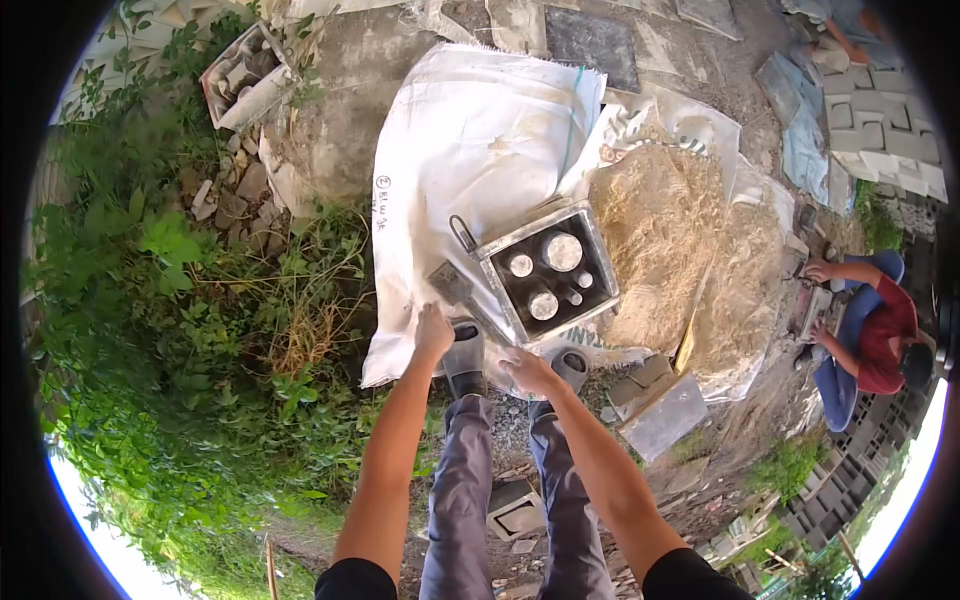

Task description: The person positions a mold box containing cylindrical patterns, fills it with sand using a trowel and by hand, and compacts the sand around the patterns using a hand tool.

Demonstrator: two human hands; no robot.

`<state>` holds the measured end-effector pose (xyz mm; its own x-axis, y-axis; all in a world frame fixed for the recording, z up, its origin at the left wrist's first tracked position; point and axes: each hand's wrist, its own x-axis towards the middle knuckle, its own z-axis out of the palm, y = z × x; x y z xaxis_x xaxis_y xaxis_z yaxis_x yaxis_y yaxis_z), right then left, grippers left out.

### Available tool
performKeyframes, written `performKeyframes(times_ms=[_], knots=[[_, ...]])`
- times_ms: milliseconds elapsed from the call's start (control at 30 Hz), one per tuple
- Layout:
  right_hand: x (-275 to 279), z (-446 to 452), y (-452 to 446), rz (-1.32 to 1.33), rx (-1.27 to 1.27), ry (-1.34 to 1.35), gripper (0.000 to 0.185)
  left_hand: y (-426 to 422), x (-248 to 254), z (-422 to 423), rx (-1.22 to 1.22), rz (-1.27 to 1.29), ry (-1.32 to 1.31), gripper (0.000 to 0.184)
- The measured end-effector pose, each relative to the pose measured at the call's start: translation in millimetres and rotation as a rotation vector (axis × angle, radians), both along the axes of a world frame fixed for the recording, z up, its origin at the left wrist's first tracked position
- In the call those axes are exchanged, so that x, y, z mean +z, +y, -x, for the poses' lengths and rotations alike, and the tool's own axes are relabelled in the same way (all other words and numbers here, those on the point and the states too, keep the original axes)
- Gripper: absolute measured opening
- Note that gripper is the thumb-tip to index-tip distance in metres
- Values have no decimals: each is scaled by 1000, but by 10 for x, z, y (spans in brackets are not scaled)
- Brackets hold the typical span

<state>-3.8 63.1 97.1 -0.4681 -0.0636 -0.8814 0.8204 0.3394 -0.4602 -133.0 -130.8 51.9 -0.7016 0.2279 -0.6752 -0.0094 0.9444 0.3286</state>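
A metal block mould lies on a white woven sack, with several round pale-topped posts of different sizes inside its dark frame. A wire loop handle sticks out at its upper left corner. Beside the mould's left side is a small flat grey plate, perhaps a trowel blade. My left hand is closed just below that plate, over the sack's edge; what its fingers hold is hidden. My right hand is near the mould's lower corner, fingers loosely stretched out, with nothing visible in them.
A heap of sandy mix lies on sacks right of the mould. Grey slabs lie at lower right. Green plants fill the left. A co-worker in a red shirt crouches at the right, near stacked blocks.
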Motion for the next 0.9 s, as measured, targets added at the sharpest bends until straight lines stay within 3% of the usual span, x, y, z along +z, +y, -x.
performKeyframes(times_ms=[67, 167, 200, 233, 300, 333, 400, 467, 500, 533, 567, 633, 667, 700, 767, 800, 867, 900], knots=[[-419, -210, 29, 144, 49, 38, 56, 8, -323, 115, 36, 118, 82, 53], [-187, -181, 112, 107, 191, 154, 50, 99, -524, 278, 145, 94, 111, 57], [-360, -356, 37, 43, 25, 108, 41, 213, -232, 377, 169, 146, 188, 60], [-286, -397, -27, 46, 32, 106, 41, 206, -7, 447, 176, 150, 186, 60], [-22, -391, -30, 45, 292, 132, 38, 309, 291, 628, 78, 362, 542, 65], [56, -422, -94, 18, 131, 122, 38, 276, 327, 710, 169, 356, 516, 70], [-94, -604, -212, 24, 93, 100, 38, 52, 343, 813, 366, 340, 379, 79], [-277, -576, -323, 53, 62, 76, 39, -180, 180, 822, 570, 229, 185, 67], [-335, -509, -375, -31, 66, 215, 37, -271, 141, 853, 671, 141, 23, 59], [-227, -299, -421, -114, 72, 356, 35, -218, 207, 801, 399, 174, 220, 47], [-122, -106, -443, -166, -60, 312, 35, -89, 261, 669, 124, 212, 407, 36], [362, 658, -501, -271, -345, 320, 36, 172, 480, 460, -102, -147, 395, 26], [345, 860, -474, -334, -315, 584, 39, 276, 537, 252, -118, -188, 407, 25], [436, 1129, -453, -386, -270, 543, 47, 359, 567, 62, -131, -232, 422, 24], [382, 1538, -429, -539, -168, 550, 67, 423, 533, -210, -396, -255, 421, 26], [538, 1748, -450, -603, -124, 443, 72, 442, 554, -255, -379, -258, 421, 26], [344, 1949, -397, -782, -95, 392, 72, 459, 678, -329, -79, -425, 447, 28], [294, 2036, -284, -770, -140, 372, 58, 426, 734, -340, -65, -421, 434, 28]])
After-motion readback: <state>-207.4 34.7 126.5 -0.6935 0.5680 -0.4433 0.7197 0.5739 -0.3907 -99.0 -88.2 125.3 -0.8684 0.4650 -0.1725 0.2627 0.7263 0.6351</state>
